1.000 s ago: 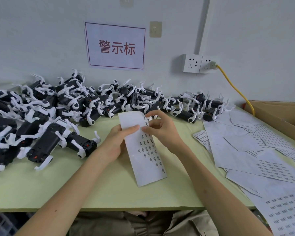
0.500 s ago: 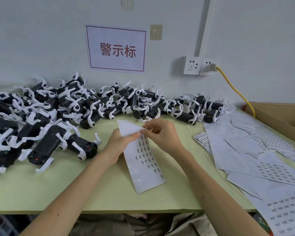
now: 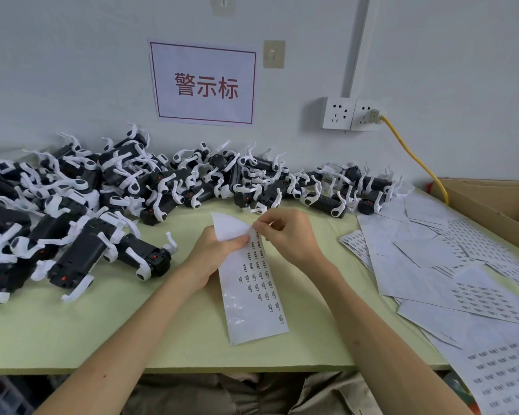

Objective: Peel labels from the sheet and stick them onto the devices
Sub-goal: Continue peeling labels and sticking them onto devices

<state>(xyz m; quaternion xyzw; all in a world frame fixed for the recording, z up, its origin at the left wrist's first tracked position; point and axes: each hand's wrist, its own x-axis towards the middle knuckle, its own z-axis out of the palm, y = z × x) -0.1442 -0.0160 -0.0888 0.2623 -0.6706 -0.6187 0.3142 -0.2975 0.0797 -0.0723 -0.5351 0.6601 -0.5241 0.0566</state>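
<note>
Leftmost, a heap of black-and-white devices (image 3: 102, 199) sprawls along the back of a pale green table (image 3: 72, 333), reaching past its middle against a plain white wall (image 3: 72, 70). A sign (image 3: 204, 85) with red characters hangs above the heap.

Near the table's centre the left hand (image 3: 213, 256) grips the upper part of a long label sheet (image 3: 252, 298), thumb on top; the sheet's lower end lies flat on the table. Just beside it, the right hand (image 3: 285, 235) pinches the sheet's top edge with curled fingers; whether a label is caught there I cannot tell.

Further right, two wall sockets (image 3: 352, 113) feed a yellow cable (image 3: 414, 157). Loose label sheets (image 3: 462, 265) overlap on the table's right end, beside a cardboard box (image 3: 492, 199).
</note>
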